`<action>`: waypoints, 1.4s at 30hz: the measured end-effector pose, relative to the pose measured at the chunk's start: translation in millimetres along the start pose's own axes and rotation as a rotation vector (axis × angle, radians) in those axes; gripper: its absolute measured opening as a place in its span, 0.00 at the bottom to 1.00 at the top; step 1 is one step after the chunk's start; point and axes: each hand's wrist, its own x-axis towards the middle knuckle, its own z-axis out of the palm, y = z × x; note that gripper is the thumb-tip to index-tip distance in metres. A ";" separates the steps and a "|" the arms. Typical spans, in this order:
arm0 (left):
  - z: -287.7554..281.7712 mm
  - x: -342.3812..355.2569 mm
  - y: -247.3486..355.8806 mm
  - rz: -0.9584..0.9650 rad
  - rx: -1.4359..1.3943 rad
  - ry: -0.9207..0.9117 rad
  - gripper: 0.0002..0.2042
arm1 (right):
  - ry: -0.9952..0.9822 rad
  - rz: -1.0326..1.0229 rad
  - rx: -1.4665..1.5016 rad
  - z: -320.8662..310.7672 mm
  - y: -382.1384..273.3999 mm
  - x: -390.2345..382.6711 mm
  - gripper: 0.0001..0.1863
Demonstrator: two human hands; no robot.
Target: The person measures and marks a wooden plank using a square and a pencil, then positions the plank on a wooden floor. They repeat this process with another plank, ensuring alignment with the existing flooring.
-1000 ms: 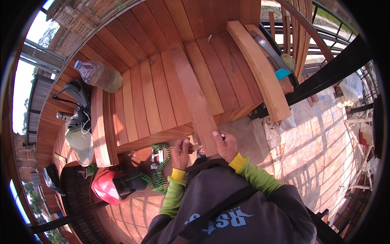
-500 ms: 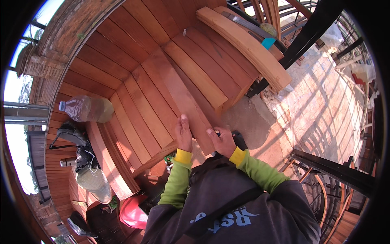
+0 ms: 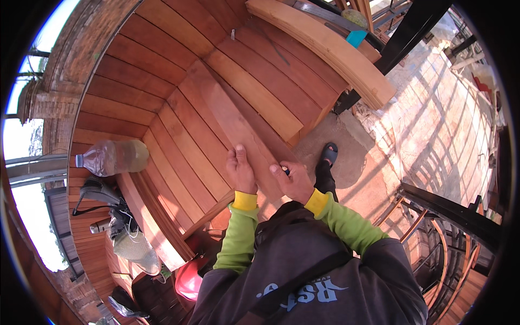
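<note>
A long reddish-brown wooden plank (image 3: 230,111) lies slanted over the slatted bench seat, its near end close to my body. My left hand (image 3: 241,170) is closed on the plank's left edge, thumb up along its side. Opposite it, my right hand (image 3: 297,181) grips the right edge near the same end. Between the right thumb and fingers shows a small dark-blue thing with a pale tip (image 3: 285,170), too small to name. The fingers under the plank are hidden.
Curved wooden pieces (image 3: 325,49) rest at the bench's far right, with a turquoise item (image 3: 356,38) beside them. On the left stand a large plastic bottle (image 3: 114,157) and a bag (image 3: 103,189). A black metal beam (image 3: 449,216) crosses at right. My sandalled foot (image 3: 329,154) is on the floor.
My right foot has come into view, stepping out to the right of the plank. The view has shifted slightly. Both hands keep their hold on the plank.
</note>
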 end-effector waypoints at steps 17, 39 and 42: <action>7.1 17.0 -14.1 0.052 -0.023 0.012 0.09 | -0.099 0.045 0.184 -41.1 -2.7 -19.2 0.14; 7.8 25.7 9.6 -0.162 0.448 -0.040 0.16 | 0.105 0.297 0.416 -18.2 24.1 -52.2 0.18; 1.4 34.5 7.5 -0.080 0.656 -0.047 0.19 | 0.091 0.268 0.281 -16.2 28.8 -52.1 0.19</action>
